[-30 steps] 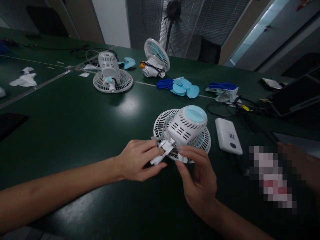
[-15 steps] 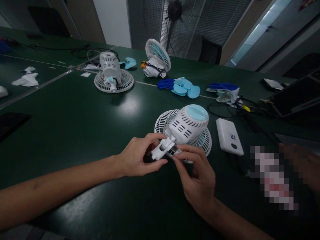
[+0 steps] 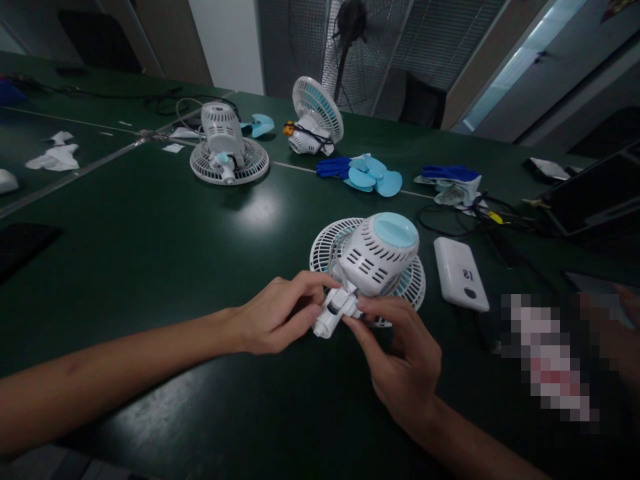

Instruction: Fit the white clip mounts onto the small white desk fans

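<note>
A small white fan (image 3: 370,260) lies face down on its grille, with a light-blue cap on its slotted motor housing. Its white neck bracket (image 3: 329,319) sticks out toward me. My left hand (image 3: 280,316) grips this bracket from the left, index finger on its upper end near the housing and thumb at its side. From the right, my right hand (image 3: 407,357) pinches the bracket between thumb and fingers. The fingers partly cover the joint, so its inside cannot be made out.
Two more fans, one face down (image 3: 223,140) and one tilted (image 3: 317,117), stand farther back. Behind my fan lie blue fan blades (image 3: 374,175) and blue-white gloves (image 3: 450,179). To the right are a white power bank (image 3: 460,273), cables and another person's hand (image 3: 613,327).
The bracket has swung slightly down and right, and the housing has tipped a little. My left thumb has moved up against the bracket; my right hand has shifted slightly right.
</note>
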